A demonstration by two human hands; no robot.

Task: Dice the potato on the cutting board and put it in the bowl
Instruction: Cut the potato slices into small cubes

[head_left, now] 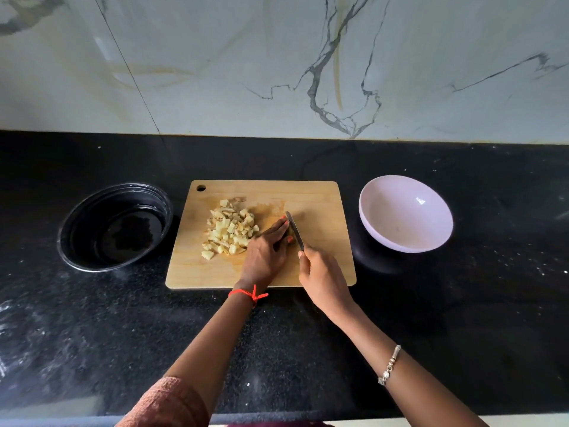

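Note:
A pile of diced potato (229, 229) lies left of centre on the wooden cutting board (323, 198). My left hand (268, 251) rests on the board just right of the pile, fingers stretched forward and covering whatever lies under them. My right hand (321, 277) grips the handle of a knife (294, 229), whose blade points away from me right beside my left fingertips. An empty pale pink bowl (405, 213) stands to the right of the board.
A clear glass dish (115, 226) holding a little water sits left of the board on the black countertop (462, 318). A marble wall (277, 66) rises behind the counter. The counter's front edge runs along the bottom of the view.

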